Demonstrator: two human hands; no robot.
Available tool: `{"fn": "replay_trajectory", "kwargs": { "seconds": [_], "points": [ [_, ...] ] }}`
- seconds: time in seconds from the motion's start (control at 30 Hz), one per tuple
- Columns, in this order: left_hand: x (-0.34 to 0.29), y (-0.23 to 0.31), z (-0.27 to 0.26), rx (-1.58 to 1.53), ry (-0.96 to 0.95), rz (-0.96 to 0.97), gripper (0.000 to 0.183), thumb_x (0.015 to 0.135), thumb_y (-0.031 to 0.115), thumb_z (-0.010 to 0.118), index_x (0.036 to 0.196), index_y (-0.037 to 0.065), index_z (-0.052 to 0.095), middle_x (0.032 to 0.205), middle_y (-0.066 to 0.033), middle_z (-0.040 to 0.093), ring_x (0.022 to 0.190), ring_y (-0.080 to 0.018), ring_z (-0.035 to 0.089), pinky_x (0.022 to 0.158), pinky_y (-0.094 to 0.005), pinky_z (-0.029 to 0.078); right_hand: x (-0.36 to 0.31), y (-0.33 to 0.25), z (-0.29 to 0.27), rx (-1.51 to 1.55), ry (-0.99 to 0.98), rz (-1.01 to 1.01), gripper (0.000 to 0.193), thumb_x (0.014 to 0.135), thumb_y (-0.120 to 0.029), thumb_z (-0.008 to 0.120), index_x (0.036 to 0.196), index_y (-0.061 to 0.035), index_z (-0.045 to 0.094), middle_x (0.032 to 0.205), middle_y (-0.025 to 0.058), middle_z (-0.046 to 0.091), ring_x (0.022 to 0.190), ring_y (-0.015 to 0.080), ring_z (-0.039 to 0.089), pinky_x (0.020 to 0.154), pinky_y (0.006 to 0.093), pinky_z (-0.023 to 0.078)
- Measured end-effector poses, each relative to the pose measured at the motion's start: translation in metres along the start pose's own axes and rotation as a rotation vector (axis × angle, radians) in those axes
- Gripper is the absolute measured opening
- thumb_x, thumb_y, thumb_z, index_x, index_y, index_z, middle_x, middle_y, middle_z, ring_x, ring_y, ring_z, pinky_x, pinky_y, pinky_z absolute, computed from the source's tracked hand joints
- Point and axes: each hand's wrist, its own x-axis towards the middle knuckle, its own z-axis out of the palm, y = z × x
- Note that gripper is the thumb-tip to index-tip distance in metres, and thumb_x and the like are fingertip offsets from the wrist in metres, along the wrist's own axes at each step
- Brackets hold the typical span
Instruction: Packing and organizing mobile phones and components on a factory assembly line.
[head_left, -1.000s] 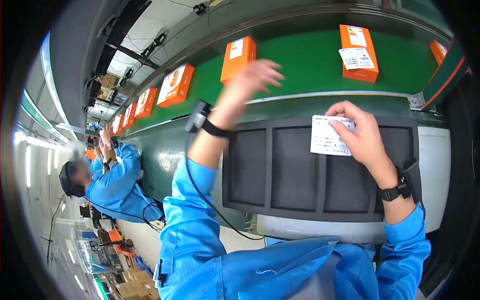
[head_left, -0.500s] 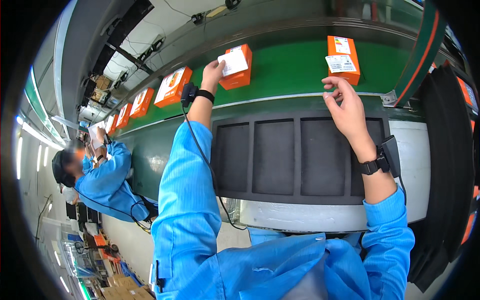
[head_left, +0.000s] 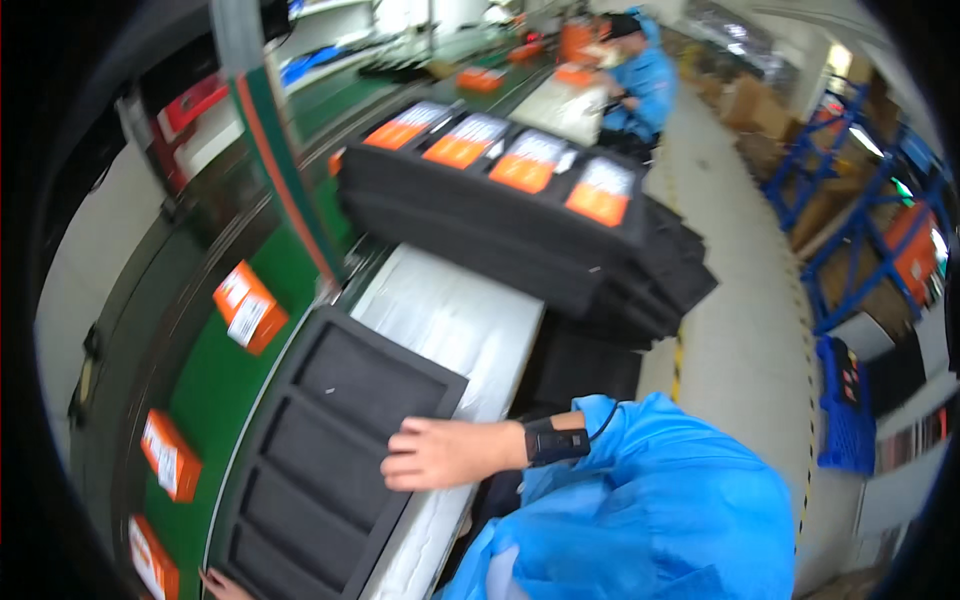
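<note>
A black foam tray (head_left: pixel 330 470) with several recessed compartments lies in front of me, beside the green conveyor. My right hand (head_left: pixel 430 455) is on its near rim, the fingers bent over the edge into a compartment. At the bottom of the picture, only a few fingers of my left hand (head_left: pixel 228 588) show, close to the tray's opposite edge; the rest is out of view. Beyond the tray, on the belt, sit an orange box with white labels (head_left: pixel 250 308), another orange box (head_left: pixel 172 455) and a third box (head_left: pixel 152 560).
A stack of black foam trays (head_left: pixel 480 220) stands ahead, its top one holding several orange-and-white boxes (head_left: pixel 528 160). A green post with a red stripe (head_left: pixel 285 185) rises beside the belt. A person in blue (head_left: pixel 640 85) works farther off. A blue crate (head_left: pixel 845 410) is at right.
My view has swung to the right. The white label is no longer visible in my left hand, now at the lower edge. My right hand has come down from above the tray onto its rim.
</note>
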Motion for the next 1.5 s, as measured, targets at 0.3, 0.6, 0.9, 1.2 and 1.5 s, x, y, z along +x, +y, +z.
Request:
{"fn": "replay_trajectory", "kwargs": {
  "seconds": [0.3, 0.6, 0.9, 1.2, 1.5],
  "points": [
    [-0.001, 0.068, 0.001, 0.089, -0.242, 0.194, 0.037, 0.101, 0.021, 0.047, 0.121, -0.007, 0.06, 0.126, -0.023, 0.059, 0.116, -0.0341, 0.056, 0.103, -0.0373, 0.04, -0.168, -0.082, -0.27, -1.138, 0.93, 0.936, 0.024, 0.08, -0.01, 0.074, 0.1, -0.0016, 0.064, 0.103, 0.0117, 0.063, 0.094, 0.022, 0.061, 0.089, 0.0346, 0.047],
    [-0.009, 0.089, 0.002, -0.026, -0.244, 0.139, 0.032, 0.096, 0.014, 0.049, 0.116, -0.004, 0.065, 0.122, -0.0191, 0.063, 0.111, -0.031, 0.059, 0.1, -0.0378, 0.042, -0.364, -0.366, -0.041, -0.868, 0.096, 1.821, 0.034, 0.075, -0.007, 0.073, 0.106, -0.0019, 0.059, 0.106, 0.0157, 0.059, 0.1, 0.0373, 0.054, 0.086, 0.0443, 0.044],
    [-0.028, 0.142, -0.01, -0.175, -0.099, -0.019, 0.035, 0.096, 0.013, 0.049, 0.121, -0.008, 0.061, 0.126, -0.0204, 0.061, 0.111, -0.0279, 0.059, 0.102, -0.0342, 0.042, -0.408, -0.169, 0.091, -0.217, 0.021, 1.509, 0.041, 0.069, -0.004, 0.073, 0.107, -0.0042, 0.06, 0.108, 0.0144, 0.058, 0.101, 0.0364, 0.054, 0.085, 0.0431, 0.047],
    [-0.18, 0.299, -0.033, -0.439, -0.095, 0.049, 0.044, 0.093, 0.012, 0.056, 0.134, -0.004, 0.049, 0.135, -0.0205, 0.052, 0.125, -0.0308, 0.05, 0.107, -0.0383, 0.037, -0.299, -0.036, 0.053, -0.026, -0.066, 0.972, 0.031, 0.08, 0.003, 0.058, 0.111, -0.0029, 0.061, 0.128, 0.0194, 0.054, 0.12, 0.0391, 0.05, 0.103, 0.0442, 0.039],
    [-0.184, 0.296, -0.021, 0.025, -0.2, -0.188, 0.059, 0.093, 0.022, 0.057, 0.138, -0.011, 0.038, 0.131, -0.0299, 0.052, 0.126, -0.0398, 0.047, 0.103, -0.042, 0.039, -0.02, -0.023, -0.009, 0.319, 0.139, 0.149, 0.02, 0.065, 0.007, 0.064, 0.079, -0.0066, 0.066, 0.084, 0.0089, 0.06, 0.078, 0.0281, 0.057, 0.071, 0.0385, 0.045]
  ]
}}
